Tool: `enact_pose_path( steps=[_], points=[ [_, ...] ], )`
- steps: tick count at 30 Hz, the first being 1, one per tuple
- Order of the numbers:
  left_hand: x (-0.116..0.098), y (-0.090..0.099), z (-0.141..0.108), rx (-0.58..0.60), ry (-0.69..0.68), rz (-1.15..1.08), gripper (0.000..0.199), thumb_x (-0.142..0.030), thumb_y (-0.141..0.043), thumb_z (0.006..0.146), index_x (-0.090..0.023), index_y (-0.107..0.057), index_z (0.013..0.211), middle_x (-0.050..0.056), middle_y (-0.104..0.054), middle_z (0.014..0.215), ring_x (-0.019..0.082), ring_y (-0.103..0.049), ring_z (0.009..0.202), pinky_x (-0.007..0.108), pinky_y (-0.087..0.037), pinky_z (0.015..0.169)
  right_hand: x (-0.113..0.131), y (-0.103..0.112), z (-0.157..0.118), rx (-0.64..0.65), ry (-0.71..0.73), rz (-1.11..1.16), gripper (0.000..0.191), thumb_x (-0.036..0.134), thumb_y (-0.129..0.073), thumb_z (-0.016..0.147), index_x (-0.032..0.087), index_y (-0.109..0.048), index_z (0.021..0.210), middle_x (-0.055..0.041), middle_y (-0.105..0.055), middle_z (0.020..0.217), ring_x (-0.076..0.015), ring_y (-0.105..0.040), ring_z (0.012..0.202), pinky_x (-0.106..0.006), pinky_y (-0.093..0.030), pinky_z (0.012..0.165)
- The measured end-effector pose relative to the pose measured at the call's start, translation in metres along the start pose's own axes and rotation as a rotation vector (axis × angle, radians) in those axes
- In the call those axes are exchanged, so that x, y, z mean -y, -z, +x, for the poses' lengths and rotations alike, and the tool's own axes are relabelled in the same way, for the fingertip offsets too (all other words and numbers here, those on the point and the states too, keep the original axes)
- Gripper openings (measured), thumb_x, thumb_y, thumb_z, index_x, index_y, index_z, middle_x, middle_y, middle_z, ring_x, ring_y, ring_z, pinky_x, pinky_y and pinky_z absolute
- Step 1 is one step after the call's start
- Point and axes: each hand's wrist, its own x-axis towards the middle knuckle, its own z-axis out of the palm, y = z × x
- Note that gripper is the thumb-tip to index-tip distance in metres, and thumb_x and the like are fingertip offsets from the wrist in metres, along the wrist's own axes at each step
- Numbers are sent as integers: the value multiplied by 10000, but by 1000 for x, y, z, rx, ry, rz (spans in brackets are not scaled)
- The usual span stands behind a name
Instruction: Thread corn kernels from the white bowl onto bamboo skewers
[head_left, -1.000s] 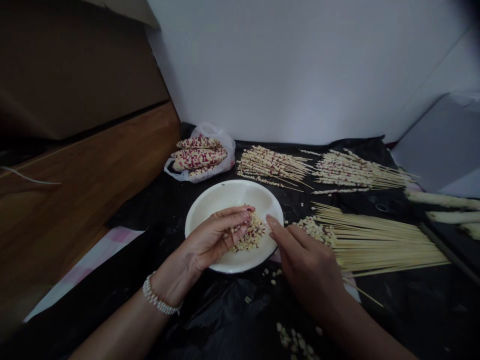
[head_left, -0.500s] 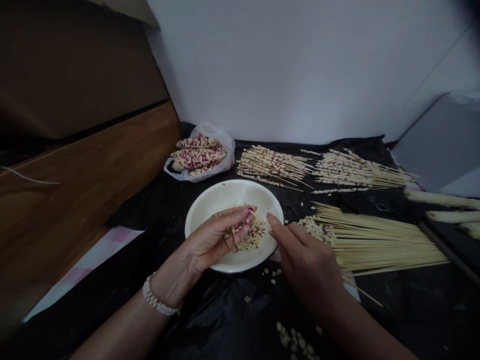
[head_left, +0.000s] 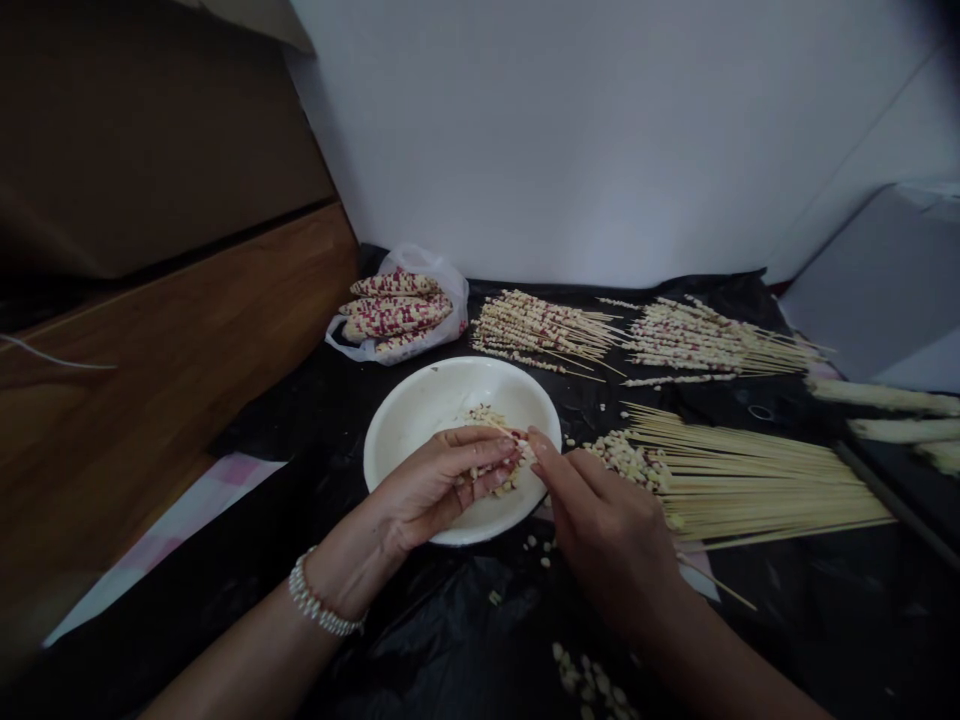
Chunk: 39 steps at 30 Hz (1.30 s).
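Note:
Over the white bowl (head_left: pixel 405 400), my left hand (head_left: pixel 446 470) is curled, palm partly up, around several corn kernels (head_left: pixel 480 470). My right hand (head_left: pixel 611 520) is closed in a pinch, its fingertips meeting the left ones at a dark red kernel (head_left: pixel 518 436). A thin bamboo skewer (head_left: pixel 724 586) sticks out behind my right wrist, in line with the pinch; its middle is hidden under the hand. More loose kernels (head_left: pixel 487 413) lie in the bowl, partly covered by my left hand.
Corn cobs (head_left: pixel 397 310) lie in a plastic bag (head_left: pixel 454 290) at the back. Kernel-threaded skewers (head_left: pixel 540 325) form two piles. Bare bamboo skewers (head_left: pixel 765 480) and a kernel heap (head_left: pixel 626 455) are right of the bowl. Stripped cobs (head_left: pixel 892 430) lie far right on black plastic sheeting (head_left: pixel 450 620).
My right fingertips have moved left and now meet the left ones. My left hand has dipped slightly and tilted right. The skewer's rear end has shifted a little left.

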Motion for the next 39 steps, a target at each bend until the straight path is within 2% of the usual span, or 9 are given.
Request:
enact_pose_path(
  steps=[4,7,11,13,17,22,25,35,39],
  points=[
    [-3,-1,2,-27,19,-151,130,-102,-610,812,-74,-681,918,92,-710,891,116,-670,793,197,-532,801,-6,1,0,44,-44,52,426,97,-452,866,156,-534,1280,-13,-596,734,-121,-557,629,-244,-408,567],
    [-10,1,5,-114,39,-311,218,-176,-523,876,-43,-616,1022,150,-685,943,191,-670,894,301,-539,853,-11,1,-1,50,-76,82,436,81,-447,855,153,-541,1275,-26,-607,748,-129,-571,664,-243,-434,606],
    [-15,8,9,-221,84,-380,315,-150,-468,883,-12,-509,1163,196,-648,1020,251,-653,974,376,-531,873,-12,0,-1,48,-74,100,463,63,-449,840,157,-534,1285,-27,-610,755,-132,-581,672,-250,-455,629],
    [-17,10,10,-227,77,-372,352,-150,-451,886,-6,-475,1207,216,-629,1075,267,-642,1006,390,-522,888,-12,-1,-1,40,-70,94,457,67,-454,840,162,-541,1279,-25,-610,751,-134,-585,670,-251,-458,619],
    [-18,12,9,-160,69,-365,385,-140,-430,885,-16,-458,1248,222,-620,1130,277,-632,1037,415,-508,912,-11,0,0,44,-62,83,437,94,-457,852,173,-549,1272,-26,-616,756,-131,-589,661,-240,-450,585],
    [-13,13,7,-21,58,-326,468,79,-382,770,-14,-507,1212,185,-663,1067,251,-630,1056,373,-494,945,-10,1,1,31,-47,102,435,99,-452,857,174,-546,1275,-19,-608,738,-130,-584,641,-245,-447,569],
    [-11,12,7,-7,33,-293,517,169,-388,692,-3,-549,1153,173,-677,1012,238,-624,1072,333,-482,962,-10,0,2,25,-45,107,441,88,-453,851,177,-548,1273,-14,-602,727,-125,-576,626,-244,-442,562],
    [-12,3,6,-137,-47,-280,206,21,-483,829,-28,-641,954,159,-691,981,198,-658,988,244,-548,843,-10,1,1,39,-46,114,458,74,-442,844,184,-542,1277,-19,-607,744,-124,-576,640,-245,-443,565],
    [-11,4,7,-173,-86,-266,167,5,-509,829,-36,-653,902,146,-698,951,145,-687,844,180,-566,740,-10,1,0,28,-39,113,413,129,-447,872,178,-547,1270,-16,-596,730,-122,-562,615,-247,-433,542]
  ],
)
